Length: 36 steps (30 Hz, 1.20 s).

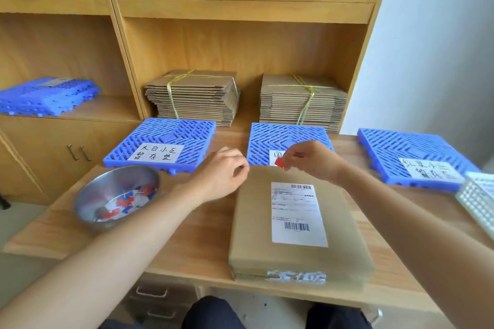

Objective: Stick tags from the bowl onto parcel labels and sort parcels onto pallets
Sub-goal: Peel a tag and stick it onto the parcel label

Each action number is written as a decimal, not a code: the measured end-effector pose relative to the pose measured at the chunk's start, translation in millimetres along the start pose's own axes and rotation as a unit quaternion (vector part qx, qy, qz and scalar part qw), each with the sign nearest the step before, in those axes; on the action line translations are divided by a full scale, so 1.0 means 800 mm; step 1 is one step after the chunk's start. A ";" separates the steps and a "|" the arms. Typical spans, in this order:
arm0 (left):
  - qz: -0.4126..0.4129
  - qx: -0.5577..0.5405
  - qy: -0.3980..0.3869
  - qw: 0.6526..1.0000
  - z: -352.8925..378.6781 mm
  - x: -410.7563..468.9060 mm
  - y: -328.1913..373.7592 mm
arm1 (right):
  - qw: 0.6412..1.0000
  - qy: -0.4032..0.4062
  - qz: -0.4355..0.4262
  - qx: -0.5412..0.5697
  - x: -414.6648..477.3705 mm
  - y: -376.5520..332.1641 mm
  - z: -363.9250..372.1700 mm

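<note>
We start with the big shelf unit (pixel 240 43) at the back, strapped bundles of flat cardboard (pixel 192 96) stacked on it. In front of it runs the wooden bench (pixel 187 243). Along its far edge we have three blue pallets: the left pallet (pixel 160 131) with a handwritten sign, the middle pallet (pixel 288 133) partly behind the hands, and the right pallet (pixel 401 149) by the far right corner. At the near edge, right of centre, the brown parcel (pixel 256 235) lies flat, its long side running away from us. Towards the left edge sits the steel bowl (pixel 112 181), with a scatter of red, blue and white tags (pixel 125 201) inside. The white label (pixel 296 211), barcodes showing, sits on the parcel's top face.

Now the hands. The left grip (pixel 219 171) hovers over the parcel's far left corner, fingers curled in, thumb against forefinger. Whether anything is between them, we cannot tell. The right grip (pixel 312 157) hangs above the parcel's far edge, thumb and fingertips pinching a small red tag (pixel 279 162), clear of the label.
</note>
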State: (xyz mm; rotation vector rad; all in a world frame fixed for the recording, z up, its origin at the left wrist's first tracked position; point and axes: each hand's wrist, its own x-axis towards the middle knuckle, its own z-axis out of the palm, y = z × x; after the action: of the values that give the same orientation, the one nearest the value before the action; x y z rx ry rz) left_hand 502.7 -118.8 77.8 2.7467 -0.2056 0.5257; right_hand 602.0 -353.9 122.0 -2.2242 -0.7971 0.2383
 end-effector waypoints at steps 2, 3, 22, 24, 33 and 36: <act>0.001 -0.006 -0.004 1.000 0.017 0.011 0.008 | 1.000 -0.003 0.011 0.010 -0.001 0.022 -0.004; 0.003 -0.011 -0.009 1.000 0.026 0.016 0.011 | 1.000 -0.005 0.017 0.019 0.000 0.035 -0.004; -0.065 -0.241 0.019 0.968 0.050 0.035 0.065 | 0.987 -0.005 -0.011 0.157 -0.009 0.039 0.011; -0.085 -0.297 0.018 0.951 0.050 0.030 0.073 | 0.982 -0.006 -0.015 0.186 -0.020 0.033 0.014; -0.124 -0.387 0.019 0.914 0.036 -0.003 0.095 | 0.974 -0.022 0.010 0.226 -0.064 0.024 0.014; -0.129 -0.408 0.018 0.904 0.030 -0.013 0.103 | 0.969 -0.024 0.014 0.245 -0.073 0.018 0.018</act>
State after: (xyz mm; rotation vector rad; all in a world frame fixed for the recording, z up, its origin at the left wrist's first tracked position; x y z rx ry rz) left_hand 484.5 -202.8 77.6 1.9010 -0.0307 0.3124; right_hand 557.3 -388.6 97.3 -1.7690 -0.6475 0.4526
